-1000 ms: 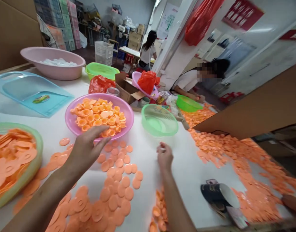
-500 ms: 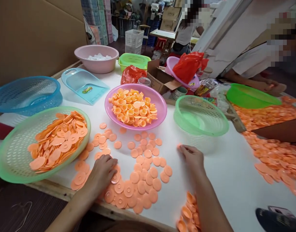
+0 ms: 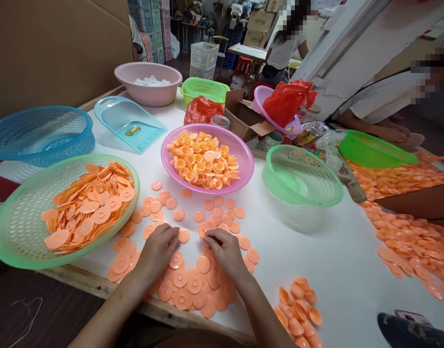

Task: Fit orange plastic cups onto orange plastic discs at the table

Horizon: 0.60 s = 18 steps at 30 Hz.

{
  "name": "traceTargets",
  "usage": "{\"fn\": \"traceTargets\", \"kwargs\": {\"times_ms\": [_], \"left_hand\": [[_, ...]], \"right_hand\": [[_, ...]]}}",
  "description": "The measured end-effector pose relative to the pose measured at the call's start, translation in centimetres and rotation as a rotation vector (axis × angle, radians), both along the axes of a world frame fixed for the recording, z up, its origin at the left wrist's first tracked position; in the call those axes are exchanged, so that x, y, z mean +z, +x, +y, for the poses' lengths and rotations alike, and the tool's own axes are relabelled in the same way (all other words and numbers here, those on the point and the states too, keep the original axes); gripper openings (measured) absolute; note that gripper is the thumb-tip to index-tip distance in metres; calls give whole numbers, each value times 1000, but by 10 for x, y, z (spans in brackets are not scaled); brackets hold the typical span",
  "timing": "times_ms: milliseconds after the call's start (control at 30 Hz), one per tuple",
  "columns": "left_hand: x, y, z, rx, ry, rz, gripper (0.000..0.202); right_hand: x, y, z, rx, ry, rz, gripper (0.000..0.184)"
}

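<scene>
My left hand (image 3: 159, 247) is closed at the fingertips on the edge of an orange plastic disc (image 3: 184, 236), just above the white tabletop. Facing it, my right hand (image 3: 225, 249) pinches a small orange plastic piece, mostly hidden by the fingers, over the loose discs. Many flat round orange discs (image 3: 195, 282) lie spread around and below both hands, some with a raised ring in the middle. Beyond the hands stands a pink bowl (image 3: 244, 176) heaped with small orange cups (image 3: 203, 162). More orange cups (image 3: 298, 309) are piled to the right of my right forearm.
A green basket (image 3: 15, 241) of orange discs stands left, a second green basket (image 3: 302, 193) right. Behind are a blue basket (image 3: 37, 154), a blue scoop (image 3: 145, 137) and a pale pink basin (image 3: 149, 94). At right, a person sits by heaped orange pieces (image 3: 407, 232).
My right hand has moved left from the bare tabletop to the discs opposite my left hand, uncovering the cup pile. A disc now shows at my left fingertips.
</scene>
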<state>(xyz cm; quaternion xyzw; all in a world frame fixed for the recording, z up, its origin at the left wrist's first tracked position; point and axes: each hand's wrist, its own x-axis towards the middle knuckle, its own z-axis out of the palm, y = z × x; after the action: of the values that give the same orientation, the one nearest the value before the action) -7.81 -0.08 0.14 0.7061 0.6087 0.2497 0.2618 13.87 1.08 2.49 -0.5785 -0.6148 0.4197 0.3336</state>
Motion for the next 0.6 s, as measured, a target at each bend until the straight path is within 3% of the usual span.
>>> {"fn": "traceTargets", "kwargs": {"times_ms": [133, 267, 400, 600], "left_hand": [[10, -1, -4, -5, -23, 30, 18], [19, -8, -13, -44, -153, 124, 4], [13, 4, -7, -4, -171, 49, 10], [4, 27, 10, 8, -19, 9, 18]], "right_hand": [[-2, -5, -1, 38, 16, -10, 13], [-6, 3, -5, -50, -46, 7, 13], [-7, 2, -7, -92, -60, 33, 12], [-3, -11, -10, -33, 33, -11, 11]]}}
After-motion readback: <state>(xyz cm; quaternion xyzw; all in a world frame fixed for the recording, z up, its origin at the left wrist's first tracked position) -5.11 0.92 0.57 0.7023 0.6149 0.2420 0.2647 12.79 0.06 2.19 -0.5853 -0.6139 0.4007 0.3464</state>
